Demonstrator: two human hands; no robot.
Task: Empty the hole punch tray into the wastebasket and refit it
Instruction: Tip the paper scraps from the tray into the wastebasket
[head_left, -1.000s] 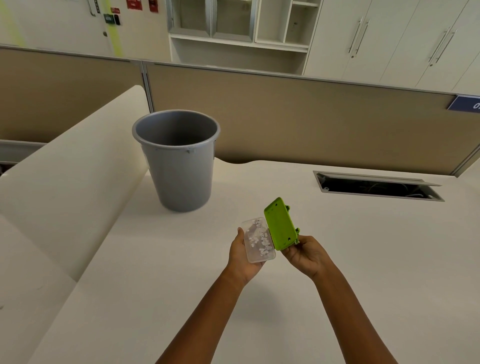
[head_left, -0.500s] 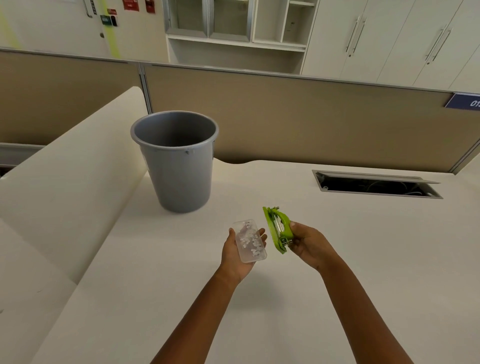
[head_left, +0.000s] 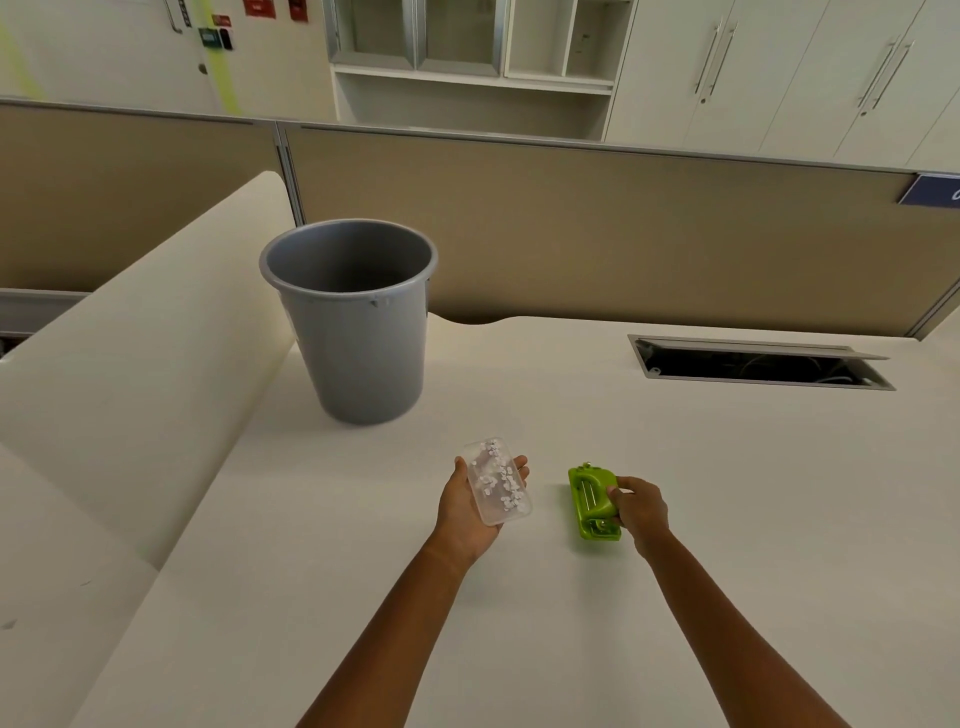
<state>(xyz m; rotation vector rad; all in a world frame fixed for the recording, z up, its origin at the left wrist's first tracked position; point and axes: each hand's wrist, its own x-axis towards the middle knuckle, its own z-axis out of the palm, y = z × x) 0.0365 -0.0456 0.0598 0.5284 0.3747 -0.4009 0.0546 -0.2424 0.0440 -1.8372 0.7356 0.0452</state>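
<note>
A clear plastic tray (head_left: 498, 482) with several white paper dots in it lies flat in the palm of my left hand (head_left: 467, 512), open side up, above the desk. The green hole punch (head_left: 592, 503) rests on the white desk (head_left: 519, 623) to the right of the tray, with my right hand (head_left: 638, 506) gripping its right side. A grey wastebasket (head_left: 358, 322) stands upright on the desk, farther back and to the left of both hands. Its inside bottom is hidden from here.
A raised cream ledge (head_left: 130, 374) runs along the left of the desk beside the wastebasket. An open cable slot (head_left: 758, 364) sits in the desk at the back right. A tan partition (head_left: 623, 228) closes off the far edge.
The tray came off the hole punch and stays in my left hand. My right hand carried the punch to the right and down onto the desk, so the two are now well apart.
</note>
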